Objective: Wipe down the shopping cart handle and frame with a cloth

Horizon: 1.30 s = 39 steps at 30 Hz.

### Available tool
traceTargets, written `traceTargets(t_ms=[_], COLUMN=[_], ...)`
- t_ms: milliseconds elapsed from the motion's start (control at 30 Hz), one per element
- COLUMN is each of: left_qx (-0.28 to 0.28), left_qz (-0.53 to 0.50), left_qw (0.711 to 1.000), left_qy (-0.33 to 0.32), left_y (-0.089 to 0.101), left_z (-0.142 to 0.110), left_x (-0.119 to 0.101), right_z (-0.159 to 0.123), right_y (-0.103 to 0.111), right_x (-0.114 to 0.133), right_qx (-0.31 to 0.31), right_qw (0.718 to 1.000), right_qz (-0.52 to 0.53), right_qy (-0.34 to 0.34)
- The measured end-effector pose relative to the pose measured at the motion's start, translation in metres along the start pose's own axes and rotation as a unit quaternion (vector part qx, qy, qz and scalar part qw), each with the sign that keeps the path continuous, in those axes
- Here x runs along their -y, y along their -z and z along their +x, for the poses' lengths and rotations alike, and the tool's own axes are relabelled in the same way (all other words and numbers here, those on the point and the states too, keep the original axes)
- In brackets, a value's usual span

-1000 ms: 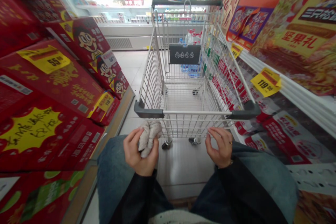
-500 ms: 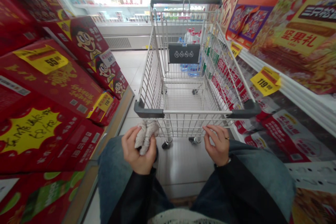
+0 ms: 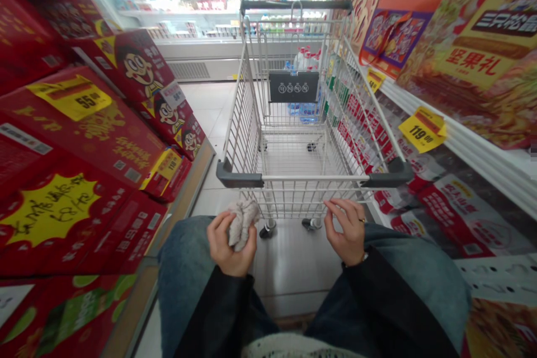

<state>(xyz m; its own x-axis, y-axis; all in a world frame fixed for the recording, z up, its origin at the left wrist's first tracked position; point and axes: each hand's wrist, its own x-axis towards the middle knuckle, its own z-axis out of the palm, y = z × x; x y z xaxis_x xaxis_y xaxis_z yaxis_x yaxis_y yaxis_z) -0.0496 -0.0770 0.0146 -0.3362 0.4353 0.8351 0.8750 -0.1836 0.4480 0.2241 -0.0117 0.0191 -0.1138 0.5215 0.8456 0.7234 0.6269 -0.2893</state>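
Observation:
A crumpled light grey cloth (image 3: 243,222) is bunched up in my left hand (image 3: 229,243), held between the thumb and curled fingers. It is close to the lower wire bars at the near left of the shopping cart (image 3: 310,178). On the other side, my right hand (image 3: 347,229) has its fingers bent and its fingertips at the cart's lower wire rail, seeming to pinch it. A ring shows on one finger. The cart's basket holds no goods, and a dark grey sign panel (image 3: 293,87) hangs at its far end.
Stacked red gift boxes (image 3: 96,117) with yellow price tags rise on the left. A white shelf (image 3: 482,148) with boxed nuts (image 3: 474,67) runs along the right. Bottled water packs (image 3: 308,109) stand beyond the cart, before a refrigerated display (image 3: 218,8). My knees flank the cart's near end.
My left hand has shifted slightly right with the cloth, which has turned and bunched differently. My right hand stays where it was, and the cart is nearly still.

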Motion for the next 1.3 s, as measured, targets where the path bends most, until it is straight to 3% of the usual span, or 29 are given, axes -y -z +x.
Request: traceTargets(t_ms=[67, 133, 367, 600, 767, 967, 1133, 1300], left_qx=[0.051, 0.052, 0.013, 0.100, 0.072, 0.111, 0.098, 0.131], left_qz=[-0.003, -0.002, 0.007, -0.006, -0.021, -0.016, -0.035, -0.036], left_qw=[0.998, 0.998, 0.999, 0.994, 0.995, 0.992, 0.991, 0.987], left_qy=[-0.024, -0.020, -0.031, -0.041, -0.063, -0.062, -0.085, -0.085], left_y=[-0.008, -0.011, -0.002, -0.013, -0.012, -0.018, -0.017, -0.029], left_z=[-0.017, -0.026, -0.005, -0.027, -0.018, -0.024, -0.019, -0.033], left_x=[0.006, 0.008, -0.003, -0.012, -0.023, -0.027, -0.037, -0.038], right_z=[0.000, 0.000, 0.001, 0.001, 0.002, 0.002, 0.001, 0.000], right_y=[0.000, 0.000, 0.002, 0.001, 0.002, 0.002, 0.002, 0.003], right_x=[0.000, 0.000, 0.001, 0.001, 0.002, 0.003, 0.002, 0.002], right_qx=[0.001, 0.002, 0.013, 0.008, 0.008, 0.009, 0.007, 0.012], right_qw=[1.000, 1.000, 1.000, 1.000, 1.000, 1.000, 1.000, 1.000], right_qz=[-0.001, 0.001, 0.000, 0.007, 0.009, 0.010, 0.009, 0.011], right_qy=[-0.002, -0.002, 0.003, 0.001, 0.003, 0.000, -0.001, -0.003])
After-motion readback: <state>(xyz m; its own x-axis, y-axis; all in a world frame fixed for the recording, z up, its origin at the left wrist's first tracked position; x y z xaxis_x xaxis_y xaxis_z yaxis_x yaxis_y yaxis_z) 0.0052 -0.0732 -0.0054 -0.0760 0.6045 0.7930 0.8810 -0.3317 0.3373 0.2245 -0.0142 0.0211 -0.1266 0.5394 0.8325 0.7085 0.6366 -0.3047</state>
